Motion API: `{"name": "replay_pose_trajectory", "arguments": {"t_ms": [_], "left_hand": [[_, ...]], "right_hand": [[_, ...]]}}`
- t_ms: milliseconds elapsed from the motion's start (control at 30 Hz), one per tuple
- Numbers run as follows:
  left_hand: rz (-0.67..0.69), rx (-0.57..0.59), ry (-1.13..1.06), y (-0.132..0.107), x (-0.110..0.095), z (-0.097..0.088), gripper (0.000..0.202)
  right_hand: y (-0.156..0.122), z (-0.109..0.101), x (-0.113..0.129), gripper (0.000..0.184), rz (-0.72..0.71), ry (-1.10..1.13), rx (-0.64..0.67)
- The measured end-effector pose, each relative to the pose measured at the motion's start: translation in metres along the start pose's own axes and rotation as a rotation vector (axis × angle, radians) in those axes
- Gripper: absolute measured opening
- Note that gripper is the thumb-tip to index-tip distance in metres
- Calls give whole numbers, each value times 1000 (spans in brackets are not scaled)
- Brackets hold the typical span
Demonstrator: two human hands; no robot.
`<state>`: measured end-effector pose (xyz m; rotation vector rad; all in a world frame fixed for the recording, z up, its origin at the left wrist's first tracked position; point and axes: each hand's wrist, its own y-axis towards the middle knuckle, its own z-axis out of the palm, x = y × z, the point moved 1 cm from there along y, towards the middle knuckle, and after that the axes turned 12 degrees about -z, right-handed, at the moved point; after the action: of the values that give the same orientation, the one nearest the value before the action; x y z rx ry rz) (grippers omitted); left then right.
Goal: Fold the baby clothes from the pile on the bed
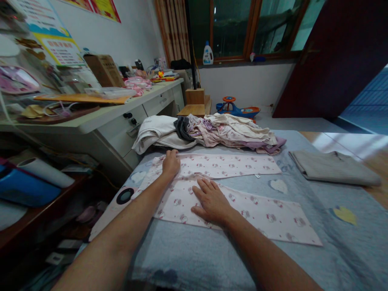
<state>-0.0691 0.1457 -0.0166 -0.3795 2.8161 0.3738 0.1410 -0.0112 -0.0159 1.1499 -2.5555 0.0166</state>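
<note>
A pair of pink printed trousers (242, 210) lies spread flat on the grey blanket (212, 258), its two legs pointing right. My left hand (171, 163) rests at the waist end, fingers curled down onto the upper edge of the fabric. Flat on the near leg lies my right hand (212, 202), fingers stretched out and pressing the cloth.
A heap of unfolded clothes (212, 131) lies beyond the trousers. A folded grey garment (333, 167) sits at the right. A cluttered white desk (121, 117) runs along the left, a toy ride-on car (238, 108) and wooden steps (195, 103) stand on the floor behind.
</note>
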Motion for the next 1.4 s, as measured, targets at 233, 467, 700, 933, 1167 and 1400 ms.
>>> {"name": "replay_pose_trajectory", "arguments": {"t_ms": [233,467,700,933,1167,1400], "left_hand": [[199,92,-17,-24,-4,2,25],[360,206,79,-28,-2,2,34],[243,305,165,-15,-12,6,47],[261,177,160,-6,-29,7,34],[466,170,43,-13,-36,12,23],[449,295,137,-15,-27,14,58]], "right_hand": [[0,-1,0,73,3,2,10],[1,0,0,72,11,5,19],[0,0,1,72,8,-12,7],[0,-1,1,73,13,-4,20],[0,-2,1,72,2,-10,12],[0,-1,1,72,8,1,5]]}}
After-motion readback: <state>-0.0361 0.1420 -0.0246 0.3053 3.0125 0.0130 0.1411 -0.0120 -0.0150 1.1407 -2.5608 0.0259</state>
